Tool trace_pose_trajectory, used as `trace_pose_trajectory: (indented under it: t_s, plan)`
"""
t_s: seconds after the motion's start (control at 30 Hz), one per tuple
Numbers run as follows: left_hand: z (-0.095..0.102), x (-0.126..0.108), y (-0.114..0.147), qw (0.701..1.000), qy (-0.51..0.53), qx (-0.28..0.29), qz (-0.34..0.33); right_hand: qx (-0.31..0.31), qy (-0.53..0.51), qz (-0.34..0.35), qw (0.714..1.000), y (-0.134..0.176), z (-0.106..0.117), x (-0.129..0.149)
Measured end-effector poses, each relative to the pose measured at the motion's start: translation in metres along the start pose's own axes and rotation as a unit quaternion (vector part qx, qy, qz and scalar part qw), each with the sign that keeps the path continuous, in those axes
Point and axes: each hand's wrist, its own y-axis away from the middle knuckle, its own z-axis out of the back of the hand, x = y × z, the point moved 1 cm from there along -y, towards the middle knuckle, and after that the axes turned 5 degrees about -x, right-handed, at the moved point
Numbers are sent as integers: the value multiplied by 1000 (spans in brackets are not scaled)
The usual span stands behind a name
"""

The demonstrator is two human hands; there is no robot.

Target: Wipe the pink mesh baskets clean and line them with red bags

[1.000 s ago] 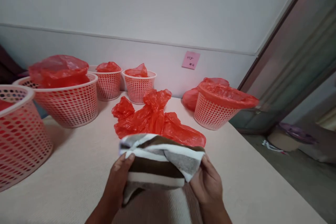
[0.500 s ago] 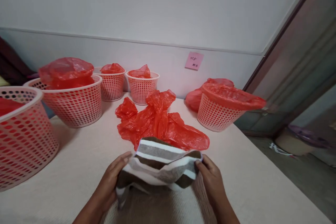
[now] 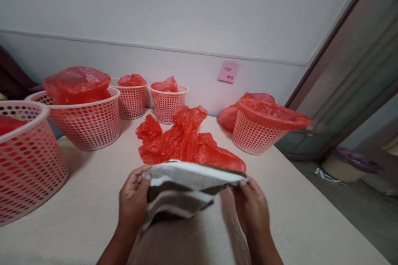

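Note:
A striped cloth [image 3: 186, 192] in brown, grey and white is stretched between my two hands above the near part of the table. My left hand [image 3: 133, 198] is closed on its left edge, thumb on top. At the right corner, my right hand [image 3: 251, 205] pinches the fabric between thumb and fingers. The cloth sags and folds in the middle, its lower part blurred. Just behind it lie crumpled red plastic bags [image 3: 186, 140], partly covered by the cloth's upper edge.
Pink perforated baskets with red bags stand at the left [image 3: 31, 161], [image 3: 87, 124] and along the back [image 3: 133, 103], [image 3: 168, 105]. Another basket [image 3: 258, 132], lined in red, stands at the right. A pink note [image 3: 229, 72] is on the wall; a bin [image 3: 345, 165] stands on the floor.
Both hands have risen slightly, and my right hand has shifted a little right. The cloth is pulled wider and tilted, with its upper edge now straighter.

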Motion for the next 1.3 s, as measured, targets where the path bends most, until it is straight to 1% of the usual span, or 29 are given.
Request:
trace_pose_trajectory:
  t_s: [0.03,0.07,0.1,0.13,0.2,0.27,0.33,0.4,0.43,0.47,0.5,0.53,0.63,0.7,0.77,0.83,0.9,0.97,1.03,1.13,1.2,1.3]
  plan:
    - [0,-4,3,998,9,-35,-42,-28,-39,38,998,4,-2,9]
    - [0,-5,5,996,13,-53,-70,-43,-48,69,996,8,-3,16]
    - [2,-4,7,995,13,-52,-82,-42,-33,84,995,10,-1,20]
    - [5,-2,8,996,8,-37,-79,-32,-9,84,996,12,2,21]
    - [15,8,9,998,-18,32,-43,-6,40,69,997,11,14,15]
    - [27,17,11,990,-63,127,1,21,92,46,994,7,32,-1]
    - [39,23,14,963,-122,236,42,58,157,-3,986,1,50,-21]
    - [48,25,20,923,-184,329,79,117,245,-70,960,-2,64,-40]
    - [50,26,24,904,-211,359,93,142,281,-97,944,-3,70,-47]
    - [51,26,27,890,-236,377,101,163,309,-114,930,-2,74,-51]
    - [51,27,30,882,-256,381,105,179,329,-120,919,-1,75,-52]
    - [49,27,32,881,-271,373,104,190,342,-116,913,1,76,-51]
    - [36,34,33,897,-295,315,95,203,392,-80,894,6,69,-40]
    - [25,41,32,908,-300,277,91,195,441,-55,874,7,63,-33]
    - [16,48,32,916,-300,254,80,182,478,-41,858,7,58,-30]
    - [9,50,34,923,-294,243,57,180,487,-38,854,5,57,-32]
    - [6,47,41,930,-282,236,22,185,481,-41,856,2,58,-36]
    - [8,40,50,931,-270,246,-9,194,469,-51,860,1,62,-40]
    - [13,35,60,924,-266,274,-14,201,459,-60,863,0,65,-42]
    - [23,39,69,907,-283,309,32,212,463,-61,859,2,68,-40]
    - [29,46,69,900,-288,321,66,221,480,-59,847,5,66,-37]
    - [32,54,65,894,-276,338,100,233,499,-51,833,9,61,-33]
